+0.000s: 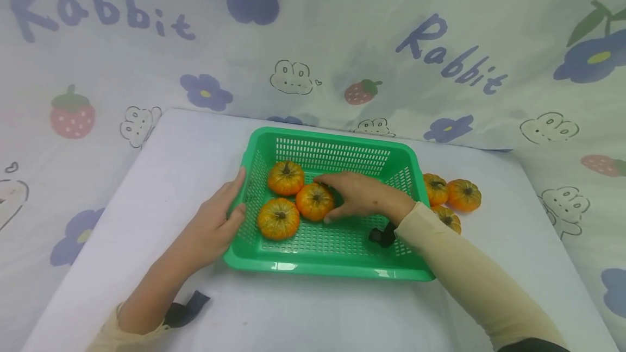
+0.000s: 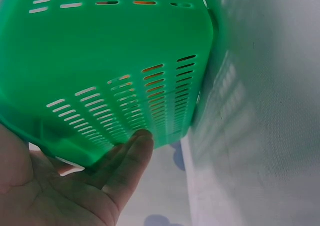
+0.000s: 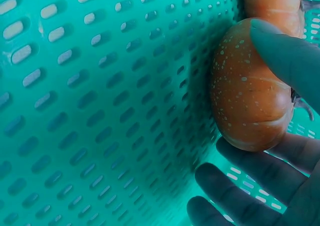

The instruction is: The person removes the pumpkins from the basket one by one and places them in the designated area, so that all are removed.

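On white cloth (image 1: 303, 314), the left hand (image 1: 213, 224) grips a green basket (image 1: 332, 272), the right hand (image 1: 359, 194) a pumpkin (image 1: 314, 202) inside.

Green slotted basket (image 1: 332, 272), centre frame! Orange pumpkins (image 1: 278, 224), streaked yellow-green. White surface (image 1: 303, 319) below; pale cloth (image 1: 332, 26) up top, purple flowers (image 1: 251, 8), red strawberries (image 1: 72, 118) printed!

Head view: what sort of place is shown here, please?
Probably a makeshift tabletop work area indoors; the wider room is hidden. Signs: the white-covered table, the printed "Rabbit" cloth behind it, and the green basket holding three pumpkins.
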A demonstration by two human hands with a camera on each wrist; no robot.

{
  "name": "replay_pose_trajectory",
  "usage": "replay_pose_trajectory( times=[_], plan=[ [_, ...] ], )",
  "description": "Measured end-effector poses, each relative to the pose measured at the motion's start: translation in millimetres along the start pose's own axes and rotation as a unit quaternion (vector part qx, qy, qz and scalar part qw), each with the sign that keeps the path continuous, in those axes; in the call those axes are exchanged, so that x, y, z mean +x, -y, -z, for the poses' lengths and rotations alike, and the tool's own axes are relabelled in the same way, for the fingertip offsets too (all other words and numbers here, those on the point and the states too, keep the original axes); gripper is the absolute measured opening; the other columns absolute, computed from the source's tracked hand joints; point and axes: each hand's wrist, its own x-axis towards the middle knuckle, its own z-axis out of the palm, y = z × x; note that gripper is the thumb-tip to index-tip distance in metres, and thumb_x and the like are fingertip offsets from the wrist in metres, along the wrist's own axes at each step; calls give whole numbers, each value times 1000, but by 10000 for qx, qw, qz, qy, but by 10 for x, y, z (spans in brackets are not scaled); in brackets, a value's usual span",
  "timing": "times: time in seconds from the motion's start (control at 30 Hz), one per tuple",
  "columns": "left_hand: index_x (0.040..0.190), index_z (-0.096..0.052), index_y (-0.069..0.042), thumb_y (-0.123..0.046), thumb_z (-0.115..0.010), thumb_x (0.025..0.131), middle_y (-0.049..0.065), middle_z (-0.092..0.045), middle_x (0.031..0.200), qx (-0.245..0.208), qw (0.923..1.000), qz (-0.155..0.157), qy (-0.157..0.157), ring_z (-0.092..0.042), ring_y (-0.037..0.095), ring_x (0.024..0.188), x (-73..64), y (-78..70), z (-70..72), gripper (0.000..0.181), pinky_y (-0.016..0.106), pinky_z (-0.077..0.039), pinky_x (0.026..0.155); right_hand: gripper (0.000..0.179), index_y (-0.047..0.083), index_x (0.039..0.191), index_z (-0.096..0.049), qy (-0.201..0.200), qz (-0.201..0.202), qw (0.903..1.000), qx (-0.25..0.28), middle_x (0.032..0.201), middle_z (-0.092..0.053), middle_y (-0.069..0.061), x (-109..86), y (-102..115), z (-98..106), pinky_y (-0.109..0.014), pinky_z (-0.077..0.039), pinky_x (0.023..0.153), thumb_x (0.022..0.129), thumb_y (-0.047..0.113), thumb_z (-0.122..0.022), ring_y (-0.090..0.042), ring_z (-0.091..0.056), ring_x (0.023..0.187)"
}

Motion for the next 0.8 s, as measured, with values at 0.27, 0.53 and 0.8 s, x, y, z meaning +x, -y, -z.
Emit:
replay_pose_trajectory(
  times=[0.27,0.53,0.8],
  plan=[
    [169,-8,-10,-12,-42,109,21,-45,154,32,10000,-14,-9,-61,25,106,-1,4,-7,69,45,-57,88,87,11,157,-47,-28,-65,10000,57,155,-52,-7,-7,10,0,-45,-39,117,86,43,-87,-26,-49,141],
    [169,-8,-12,-12,-43,109,21,-46,152,38,10000,28,-9,-61,24,103,-1,-7,-3,69,42,-59,84,87,10,156,-48,-46,-80,10000,31,155,-52,-8,-4,-1,0,-45,-39,117,86,46,-86,-26,-48,141],
    [169,-8,-11,-12,-42,109,22,-45,154,0,10000,18,-13,-61,26,107,0,-8,-8,69,43,-58,87,87,9,156,-48,-49,-120,9999,73,154,-53,-8,-7,1,-2,-46,-39,117,87,47,-85,-26,-49,141]
  ],
)
